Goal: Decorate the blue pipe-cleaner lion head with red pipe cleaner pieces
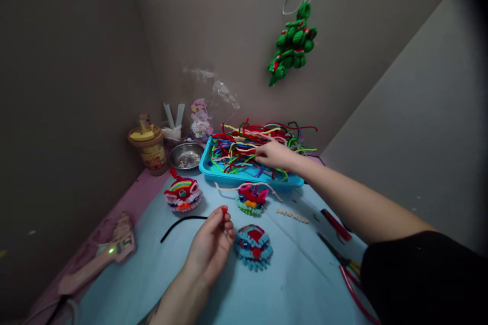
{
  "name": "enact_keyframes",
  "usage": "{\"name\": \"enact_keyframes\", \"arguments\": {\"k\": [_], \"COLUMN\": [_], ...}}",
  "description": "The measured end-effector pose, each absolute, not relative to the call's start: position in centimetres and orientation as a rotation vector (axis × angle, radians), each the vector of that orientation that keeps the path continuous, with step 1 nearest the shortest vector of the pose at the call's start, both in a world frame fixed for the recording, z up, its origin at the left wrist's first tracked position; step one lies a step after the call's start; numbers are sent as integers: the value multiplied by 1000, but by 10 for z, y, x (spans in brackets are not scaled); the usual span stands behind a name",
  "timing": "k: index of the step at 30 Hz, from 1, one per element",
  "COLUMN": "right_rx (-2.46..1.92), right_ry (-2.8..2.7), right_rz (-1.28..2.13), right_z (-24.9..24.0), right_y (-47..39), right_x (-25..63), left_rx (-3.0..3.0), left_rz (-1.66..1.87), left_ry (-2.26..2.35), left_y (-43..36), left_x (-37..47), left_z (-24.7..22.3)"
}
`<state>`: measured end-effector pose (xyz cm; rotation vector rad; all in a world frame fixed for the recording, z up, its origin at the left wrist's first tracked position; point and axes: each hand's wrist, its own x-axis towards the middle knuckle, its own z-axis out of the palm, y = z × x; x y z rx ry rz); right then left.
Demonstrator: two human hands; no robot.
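Observation:
My left hand [211, 246], palm up over the mat, pinches a small red piece [224, 209] between thumb and forefinger; the other fingers curl inward. Across the mat, my right hand [272, 155] reaches into a blue tray [251, 180] heaped with pipe cleaners [244, 134] of many colours. Its fingers are closed among the strands, and what they grip is hidden. Close by my left hand sit a blue and red lion-dance head [253, 246] and a red and teal one [251, 199]. A third, red and pink with a rainbow stripe [183, 193], is farther left.
A metal bowl [186, 156] and a brown cup [148, 147] stand at the back left. The pink glue gun [102, 256], lit green, lies left. Scissors [337, 254] and a red-handled tool [336, 224] lie under my right arm. A green ornament [293, 45] hangs on the wall.

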<state>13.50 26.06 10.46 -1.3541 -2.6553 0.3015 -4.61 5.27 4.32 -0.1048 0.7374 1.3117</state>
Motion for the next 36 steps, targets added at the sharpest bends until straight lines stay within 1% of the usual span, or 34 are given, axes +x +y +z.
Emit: {"name": "enact_keyframes", "arguments": {"k": [3,7,9,12,13,15,17,18,21,23,25,28,29,36], "right_rx": [-1268,-1072,-1152,-1428,-1502,-1597,-1518,-1441,-1194,-1161,-1199,-1268,-1256,-1212], "right_ry": [-2683,-2764,-2728,-2547,-2492,-2396,-2289,-2218,-2153,-2182,-2251,-2329,-2339,-2415], "right_rz": [166,144,143,195,286,648,1146,1301,1636,1769,1687,1340,1279,1101], "right_z": [116,116,112,101,95,80,63,55,35,28,26,26,28,49], "right_y": [248,241,243,253,256,262,265,265,267,274,290,323,334,372], "right_x": [135,135,137,143,145,147,142,137,115,102,99,111,119,160], "left_rx": [-120,-120,-109,-91,-87,-79,-74,-74,-82,-89,-110,-172,-193,-274], "left_rz": [1321,1336,1333,1322,1320,1318,1316,1315,1311,1310,1311,1296,1282,1165], "left_ry": [735,738,741,747,749,747,745,747,763,770,778,804,811,814], "left_y": [54,55,56,56,57,57,57,57,57,57,57,57,57,58], "left_x": [-46,-46,-46,-45,-45,-44,-44,-44,-44,-45,-45,-45,-45,-47], "left_z": [43,42,42,42,41,39,36,36,35,38,42,48,49,30]}}
